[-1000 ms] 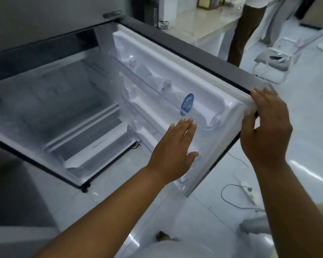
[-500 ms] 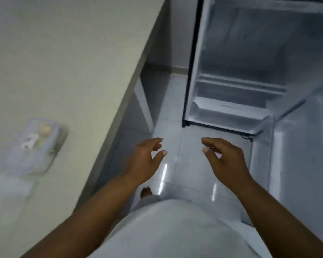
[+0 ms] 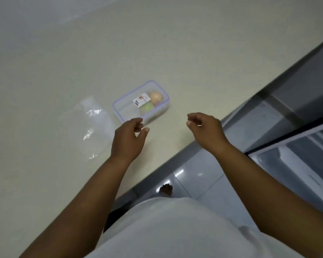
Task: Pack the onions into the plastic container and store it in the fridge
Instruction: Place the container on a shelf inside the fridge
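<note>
A clear plastic container [image 3: 158,107] with a blue-rimmed lid and a white label lies on the beige countertop [image 3: 194,53]. Inside it I see a tan onion [image 3: 155,96] and a pale green one [image 3: 146,108]. My left hand [image 3: 129,137] hovers just in front of the container's near corner, fingers curled and apart, holding nothing. My right hand [image 3: 206,128] hangs to the right of the container over the counter's edge, also empty with loosely bent fingers. The open fridge [image 3: 296,161] stands at the right, its white interior showing.
A crumpled clear plastic bag [image 3: 95,125] lies on the counter left of the container. The counter's front edge runs diagonally from lower left to upper right. Below it are glossy floor tiles [image 3: 199,175] and a bare foot [image 3: 166,189].
My view has swung from the open fridge door to the counter. Both hands left the door and now reach toward the container, which has come to the middle of the view.
</note>
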`<state>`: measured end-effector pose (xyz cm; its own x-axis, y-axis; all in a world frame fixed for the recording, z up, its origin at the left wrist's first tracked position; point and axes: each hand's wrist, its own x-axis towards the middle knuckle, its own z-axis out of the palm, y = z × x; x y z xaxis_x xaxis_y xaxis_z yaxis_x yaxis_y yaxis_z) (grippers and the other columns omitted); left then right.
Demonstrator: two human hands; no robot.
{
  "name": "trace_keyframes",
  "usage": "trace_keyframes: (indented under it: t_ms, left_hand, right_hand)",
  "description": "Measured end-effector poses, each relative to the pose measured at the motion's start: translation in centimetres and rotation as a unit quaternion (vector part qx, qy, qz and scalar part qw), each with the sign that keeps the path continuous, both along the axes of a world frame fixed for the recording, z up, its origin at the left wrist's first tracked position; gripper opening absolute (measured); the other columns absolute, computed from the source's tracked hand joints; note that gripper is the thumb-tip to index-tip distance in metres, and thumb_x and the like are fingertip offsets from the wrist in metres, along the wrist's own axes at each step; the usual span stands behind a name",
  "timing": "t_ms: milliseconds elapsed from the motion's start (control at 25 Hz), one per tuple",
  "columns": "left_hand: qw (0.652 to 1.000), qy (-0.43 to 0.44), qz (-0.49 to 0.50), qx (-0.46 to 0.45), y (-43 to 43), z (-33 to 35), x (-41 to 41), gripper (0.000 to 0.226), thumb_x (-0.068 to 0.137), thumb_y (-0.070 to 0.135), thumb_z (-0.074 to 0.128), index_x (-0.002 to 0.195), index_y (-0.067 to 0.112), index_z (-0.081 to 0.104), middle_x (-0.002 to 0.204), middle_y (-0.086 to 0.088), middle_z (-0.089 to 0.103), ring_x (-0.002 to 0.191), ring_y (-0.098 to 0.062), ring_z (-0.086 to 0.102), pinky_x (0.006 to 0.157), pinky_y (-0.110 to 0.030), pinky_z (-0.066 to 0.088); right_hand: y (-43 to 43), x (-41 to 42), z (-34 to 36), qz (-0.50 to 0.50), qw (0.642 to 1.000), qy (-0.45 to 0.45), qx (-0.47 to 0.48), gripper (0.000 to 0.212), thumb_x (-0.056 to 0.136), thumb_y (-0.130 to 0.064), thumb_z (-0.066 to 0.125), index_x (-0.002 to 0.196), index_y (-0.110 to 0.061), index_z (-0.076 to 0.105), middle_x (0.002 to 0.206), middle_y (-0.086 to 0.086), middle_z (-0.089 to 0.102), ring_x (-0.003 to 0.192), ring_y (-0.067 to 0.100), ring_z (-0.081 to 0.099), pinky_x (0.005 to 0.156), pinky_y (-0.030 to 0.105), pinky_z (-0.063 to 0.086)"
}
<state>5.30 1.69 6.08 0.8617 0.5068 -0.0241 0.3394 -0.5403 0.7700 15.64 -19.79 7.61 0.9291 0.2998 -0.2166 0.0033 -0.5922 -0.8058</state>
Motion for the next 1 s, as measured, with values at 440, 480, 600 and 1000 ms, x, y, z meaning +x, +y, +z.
trace_keyframes:
  t_ms: [440, 480, 600, 1000]
  left_hand:
    - [0.971, 0.138, 0.151, -0.123, 8.5, -3.9, 4.4, 0.048, 0.083, 0.04, 0.067, 0.122, 0.013, 0.059, 0.114, -0.006, 0.067, 0.1, -0.024, 0.065, 0.09, -0.035, 0.05]
    - [0.971, 0.133, 0.153, -0.123, 8.5, -4.2, 4.6, 0.041, 0.083, 0.04, 0.065, 0.115, 0.014, 0.063, 0.108, -0.006, 0.069, 0.094, -0.023, 0.066, 0.084, -0.032, 0.05]
    - [0.978, 0.108, 0.158, -0.089, 7.9, -4.2, 4.9, 0.029, 0.085, 0.036, 0.063, 0.107, 0.018, 0.066, 0.098, -0.001, 0.07, 0.081, -0.012, 0.06, 0.072, -0.022, 0.041]
    - [0.992, 0.044, 0.036, -0.113, -0.6, -1.5, 7.1, 0.034, 0.085, 0.035, 0.06, 0.11, 0.053, 0.045, 0.074, 0.047, 0.057, 0.075, 0.023, 0.054, 0.066, -0.012, 0.038]
  right_hand:
    - [12.5, 10.1, -3.9, 0.034, 0.99, 0.055, -0.125, 0.032, 0.091, -0.032, 0.054, 0.095, -0.003, 0.066, 0.096, 0.015, 0.067, 0.095, 0.036, 0.062, 0.079, 0.038, 0.047]
    - [12.5, 10.2, -4.1, 0.025, 0.992, 0.067, -0.106, 0.031, 0.09, -0.032, 0.055, 0.098, -0.004, 0.067, 0.099, 0.015, 0.068, 0.095, 0.035, 0.062, 0.083, 0.04, 0.049]
    - [11.8, 9.9, -4.5, 0.018, 0.994, 0.062, -0.084, 0.032, 0.091, -0.034, 0.056, 0.109, -0.009, 0.065, 0.107, 0.011, 0.067, 0.1, 0.031, 0.061, 0.091, 0.043, 0.05]
    - [-0.4, 4.0, -5.1, -0.161, 0.984, 0.074, 0.018, 0.024, 0.09, -0.044, 0.056, 0.1, -0.024, 0.063, 0.09, -0.003, 0.068, 0.083, 0.016, 0.064, 0.065, 0.026, 0.048]
